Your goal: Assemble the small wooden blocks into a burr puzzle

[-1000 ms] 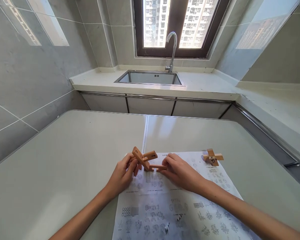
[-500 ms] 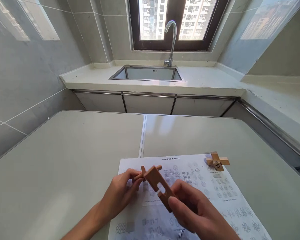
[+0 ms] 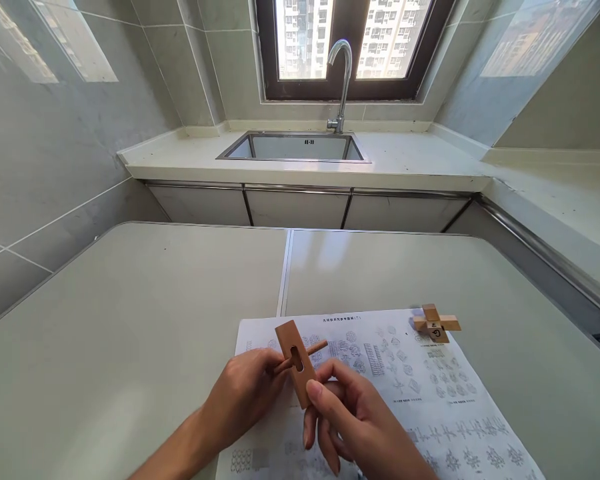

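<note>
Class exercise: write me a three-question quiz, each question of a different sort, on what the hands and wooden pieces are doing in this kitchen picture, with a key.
1. True or false: the slotted wooden piece lies flat on the printed sheet.
2. Which hand pinches the lower end of the slotted wooden piece? A. left hand B. right hand C. neither
3. Fill in: the assembled wooden cross rests on the sheet's far ___ corner.

Key:
1. False; it is held up above the sheet, with a thin wooden bar through its slot.
2. B; the left hand holds the bar's other end.
3. Right.
</note>
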The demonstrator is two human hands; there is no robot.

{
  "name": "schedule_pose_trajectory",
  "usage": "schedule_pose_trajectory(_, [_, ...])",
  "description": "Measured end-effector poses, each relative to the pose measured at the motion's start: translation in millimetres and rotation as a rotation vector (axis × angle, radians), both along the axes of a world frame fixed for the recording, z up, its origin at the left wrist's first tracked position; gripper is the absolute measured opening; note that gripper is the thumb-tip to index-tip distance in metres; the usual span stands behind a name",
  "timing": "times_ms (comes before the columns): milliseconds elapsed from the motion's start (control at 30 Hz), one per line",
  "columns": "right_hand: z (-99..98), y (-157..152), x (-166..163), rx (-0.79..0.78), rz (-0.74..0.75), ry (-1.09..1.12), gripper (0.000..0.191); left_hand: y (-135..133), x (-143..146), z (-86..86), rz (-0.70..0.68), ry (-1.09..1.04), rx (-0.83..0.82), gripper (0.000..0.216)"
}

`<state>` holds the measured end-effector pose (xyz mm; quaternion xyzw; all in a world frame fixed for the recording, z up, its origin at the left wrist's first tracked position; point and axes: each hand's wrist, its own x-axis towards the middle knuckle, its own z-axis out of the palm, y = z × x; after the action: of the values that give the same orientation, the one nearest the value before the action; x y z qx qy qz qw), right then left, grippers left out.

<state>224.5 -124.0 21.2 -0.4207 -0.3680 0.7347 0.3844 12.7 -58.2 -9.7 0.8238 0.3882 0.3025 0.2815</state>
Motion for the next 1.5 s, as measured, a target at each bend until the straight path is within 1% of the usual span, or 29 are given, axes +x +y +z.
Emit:
schedule_pose_trajectory(200, [-10.5, 1, 0, -0.013, -0.019, 0.003, 0.052, 2, 3, 2.2, -0.032, -0.007, 0.170, 0.007])
schedule_pose_trajectory(300, [-14.6, 3, -2, -0.033, -0.021, -0.005, 0.056, 3, 2, -0.5, -0.056, -0.005, 0.229, 0.012])
schedule_pose_trajectory(400, [-19.5, 4, -5, -0.084, -0.023, -0.001, 0.063, 3, -1, -3.6, -0.079, -0.027, 0.223, 0.026])
schedule_pose_trajectory(500, [-25.8, 6, -7, -0.121, -0.004, 0.006, 0.064, 5, -3, -3.7, -0.143, -0.015, 0.162, 0.047])
schedule_pose_trajectory(567, [-30.1, 8, -7, -0.132, 0.007, 0.016, 0.065, 7, -4, -2.2, -0.174, 0.024, 0.168, 0.051])
schedule_pose_trajectory(700, [-35.1, 9, -6, -0.140, -0.003, 0.046, 0.064, 9, -2, 1.6, -0.188, 0.067, 0.248, 0.049])
schedule_pose_trajectory(800, [-35.2, 7, -5, -0.133, -0.043, 0.070, 0.063, 9, -1, 3.0, -0.197, 0.087, 0.262, 0.047])
schedule_pose_trajectory(1000, [-34.6, 1, -4, -0.082, -0.149, 0.090, 0.059, 5, 2, 1.9, -0.137, -0.023, 0.356, 0.021])
schedule_pose_trajectory(1100, [-33.5, 0, -1, -0.053, -0.212, 0.099, 0.054, 4, 2, 2.3, -0.135, -0.043, 0.354, 0.021])
schedule_pose_trajectory(1233, [-28.3, 0, 7, -0.079, -0.187, 0.108, 0.049, 5, 2, 3.1, -0.157, -0.046, 0.353, 0.021])
schedule_pose_trajectory(1300, [-25.5, -1, 13, -0.095, -0.200, 0.117, 0.048, 7, 2, 3.1, -0.161, -0.032, 0.341, 0.020])
schedule_pose_trajectory(1367, [-23.9, 0, 21, -0.124, -0.262, 0.135, 0.048, 8, 1, 2.9, -0.152, -0.010, 0.316, 0.020])
schedule_pose_trajectory(1500, [-24.8, 5, 46, -0.229, -0.513, 0.189, 0.047, 10, 1, 3.7, -0.134, 0.048, 0.276, 0.018])
